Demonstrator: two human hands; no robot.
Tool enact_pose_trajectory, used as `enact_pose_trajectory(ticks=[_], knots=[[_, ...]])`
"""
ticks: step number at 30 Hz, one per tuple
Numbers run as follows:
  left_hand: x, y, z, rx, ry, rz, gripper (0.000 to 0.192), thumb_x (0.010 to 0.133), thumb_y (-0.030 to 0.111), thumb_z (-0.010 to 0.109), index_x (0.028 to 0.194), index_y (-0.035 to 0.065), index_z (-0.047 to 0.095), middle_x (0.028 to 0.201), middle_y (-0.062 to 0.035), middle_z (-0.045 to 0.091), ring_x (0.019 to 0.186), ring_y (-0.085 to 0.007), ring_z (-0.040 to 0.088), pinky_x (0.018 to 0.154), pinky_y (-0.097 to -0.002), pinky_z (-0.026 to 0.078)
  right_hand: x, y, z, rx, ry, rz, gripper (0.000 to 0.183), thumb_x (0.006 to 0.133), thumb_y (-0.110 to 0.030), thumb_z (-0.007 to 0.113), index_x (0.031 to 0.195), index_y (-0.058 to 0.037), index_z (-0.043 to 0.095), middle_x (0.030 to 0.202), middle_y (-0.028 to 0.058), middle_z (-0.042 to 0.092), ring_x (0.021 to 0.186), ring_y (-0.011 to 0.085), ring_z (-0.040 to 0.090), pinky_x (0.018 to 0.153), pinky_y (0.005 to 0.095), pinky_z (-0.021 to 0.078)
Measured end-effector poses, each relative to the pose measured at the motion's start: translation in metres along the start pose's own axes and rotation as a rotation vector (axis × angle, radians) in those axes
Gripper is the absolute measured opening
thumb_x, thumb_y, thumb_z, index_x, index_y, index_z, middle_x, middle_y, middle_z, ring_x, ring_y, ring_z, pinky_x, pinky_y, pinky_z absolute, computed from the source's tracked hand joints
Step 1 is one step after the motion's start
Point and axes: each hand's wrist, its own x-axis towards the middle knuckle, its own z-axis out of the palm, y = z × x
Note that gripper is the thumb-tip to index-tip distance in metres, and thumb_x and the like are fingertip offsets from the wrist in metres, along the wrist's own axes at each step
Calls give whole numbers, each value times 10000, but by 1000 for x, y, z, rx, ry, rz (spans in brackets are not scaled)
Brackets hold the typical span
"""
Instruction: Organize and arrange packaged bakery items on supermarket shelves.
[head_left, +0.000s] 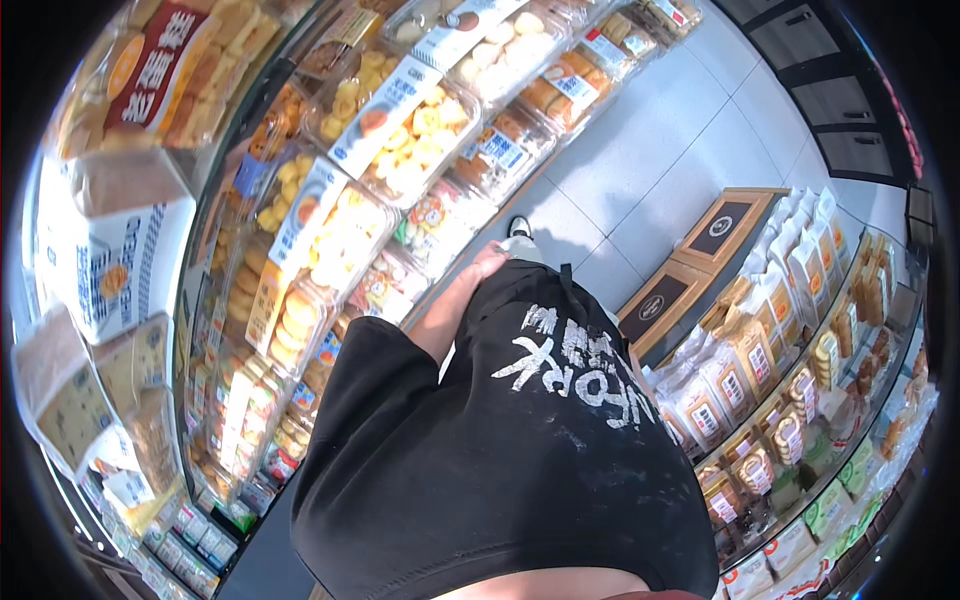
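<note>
My left hand (491, 259) hangs low beside the hem of my black printed T-shirt (510, 450), close to my light trouser leg (525, 247). Its fingers are small in the picture, and whether they are curled around anything is unclear. Nearest to this hand, on the left, are the lower rows of the bakery shelf, with clear plastic boxes of round biscuits (300, 319) and colourful printed packs (386, 285). Higher up sits a clear box of yellow pastries (424, 135) with a white label band. My right hand is out of view.
A bagged loaf (180, 75) and a white printed carton (112, 247) stand close on the left. To the right, a curved wood-trimmed display (667, 296) bears packaged bread (727, 382) and biscuit packs (787, 439). Pale floor tiles (637, 157) run between the displays. Dark cabinets (840, 97) are beyond.
</note>
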Motion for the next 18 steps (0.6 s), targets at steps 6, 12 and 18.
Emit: enact_pose_trajectory(ticks=[6,12,18], knots=[[83,-18,-7,230,-76,131,611,822,356,518,1272,-25,356,1276,-218,424,1192,-326,408,994,-344,325,-18,-83,-105,-203,-92,-33,355,880,-283,360,1117,-80,531,1100,107,569,1002,224,540,809,280,432],[57,33,-19,62,-108,25,599,820,367,525,1272,-1,382,1285,-216,413,1196,-342,396,1015,-346,309,13,-96,-155,68,21,42,319,846,-222,403,1081,-55,543,1041,104,582,931,214,559,742,273,443],[53,48,-14,-57,68,-159,670,793,394,573,1290,2,352,1206,-229,482,1136,-325,461,966,-356,345,62,-113,-210,340,242,-84,227,768,-153,519,862,38,599,799,141,618,701,196,606,560,269,455]])
